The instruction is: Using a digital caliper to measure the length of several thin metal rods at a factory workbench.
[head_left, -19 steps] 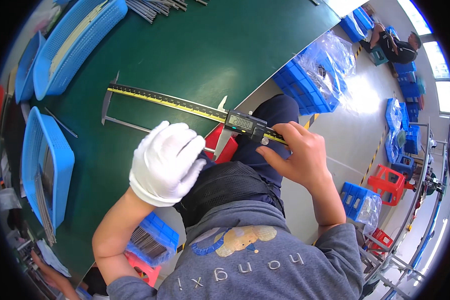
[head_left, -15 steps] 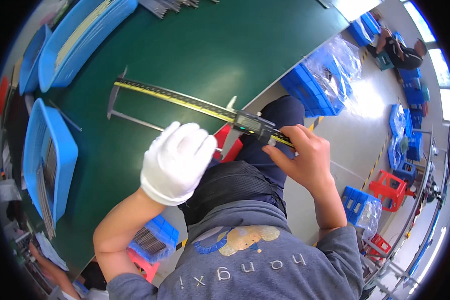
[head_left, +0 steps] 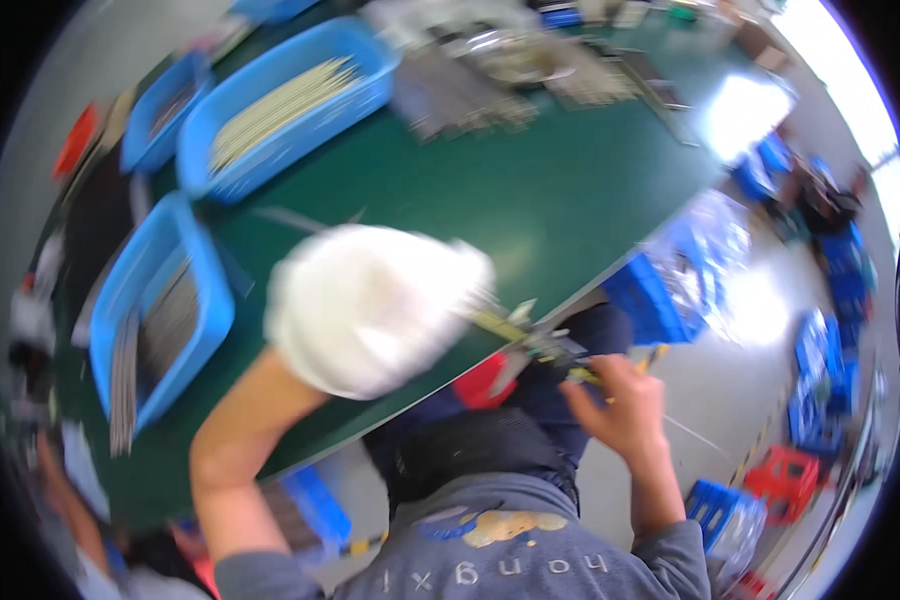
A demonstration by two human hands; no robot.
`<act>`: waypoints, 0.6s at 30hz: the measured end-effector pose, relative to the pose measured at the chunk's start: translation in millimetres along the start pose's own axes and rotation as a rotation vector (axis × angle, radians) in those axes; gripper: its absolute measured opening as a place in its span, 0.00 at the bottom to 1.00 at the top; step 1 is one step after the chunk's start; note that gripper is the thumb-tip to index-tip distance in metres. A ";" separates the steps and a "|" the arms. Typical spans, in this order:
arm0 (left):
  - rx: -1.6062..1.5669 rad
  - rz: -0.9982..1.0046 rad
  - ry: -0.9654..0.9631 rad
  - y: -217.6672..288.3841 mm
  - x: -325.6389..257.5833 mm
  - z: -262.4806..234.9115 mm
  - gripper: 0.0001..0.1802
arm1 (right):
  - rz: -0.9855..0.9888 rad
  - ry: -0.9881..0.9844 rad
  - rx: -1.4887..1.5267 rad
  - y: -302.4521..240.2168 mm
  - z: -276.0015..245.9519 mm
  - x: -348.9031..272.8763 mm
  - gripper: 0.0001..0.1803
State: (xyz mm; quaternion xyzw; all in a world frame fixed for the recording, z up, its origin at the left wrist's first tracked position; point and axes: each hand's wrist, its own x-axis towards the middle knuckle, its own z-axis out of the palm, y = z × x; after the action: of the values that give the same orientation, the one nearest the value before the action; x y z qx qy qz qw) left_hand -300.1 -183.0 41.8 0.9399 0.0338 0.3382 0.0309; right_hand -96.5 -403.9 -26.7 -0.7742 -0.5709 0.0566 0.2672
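Observation:
My right hand [head_left: 625,405] is closed round the end of a digital caliper [head_left: 550,348], near its slider. The caliper lies slantwise across the table edge, and its long beam runs up to the left behind my left hand. My left hand [head_left: 375,310] wears a white glove and is smeared by motion. It covers most of the beam, so its fingers and anything in them cannot be made out. A thin grey piece [head_left: 290,218] shows just beyond the glove, blurred; I cannot tell whether it belongs to the caliper.
On the green table [head_left: 530,200], a blue basket [head_left: 215,320] with metal strips stands left, another blue basket [head_left: 355,85] with pale strips beyond it. Bundled metal strips [head_left: 460,100] lie at the back. Right of the table are blue crates [head_left: 650,300] with plastic wrap and a red stool [head_left: 785,480].
My gloved left hand has moved up and right over the caliper's beam. The thin rod seen beside it is now hidden. My right hand keeps its grip; the whole view has shifted.

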 end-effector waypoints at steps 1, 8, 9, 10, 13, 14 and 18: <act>0.062 0.033 0.112 -21.1 17.4 1.7 0.18 | 0.016 -0.054 -0.030 2.9 1.1 -0.1 0.16; 0.503 -0.244 0.026 -271.7 -7.5 10.8 0.15 | -0.074 -0.101 -0.003 -3.5 23.0 3.2 0.20; 0.569 -0.449 -0.076 -307.2 -25.8 23.8 0.15 | -0.090 -0.092 -0.015 -2.8 23.7 3.5 0.21; 0.610 -0.738 -0.112 -315.1 -25.0 44.5 0.15 | -0.093 -0.064 -0.010 -1.5 24.2 2.4 0.20; 0.016 -1.073 -0.148 -379.4 -58.7 53.0 0.16 | -0.074 -0.056 0.013 -4.7 20.8 1.1 0.20; 0.006 -1.053 -0.149 -371.7 -50.2 54.8 0.16 | -0.064 -0.048 0.019 -4.1 19.7 0.4 0.20; -0.123 -1.171 -0.132 -358.4 -38.4 51.0 0.18 | -0.061 -0.050 0.030 -1.5 21.9 9.3 0.19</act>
State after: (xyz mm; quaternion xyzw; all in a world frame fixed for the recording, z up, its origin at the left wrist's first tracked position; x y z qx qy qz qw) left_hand -312.4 168.8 -50.9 0.7805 0.5251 0.2070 0.2689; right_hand -103.2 -387.4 -42.6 -0.7508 -0.5997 0.0765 0.2660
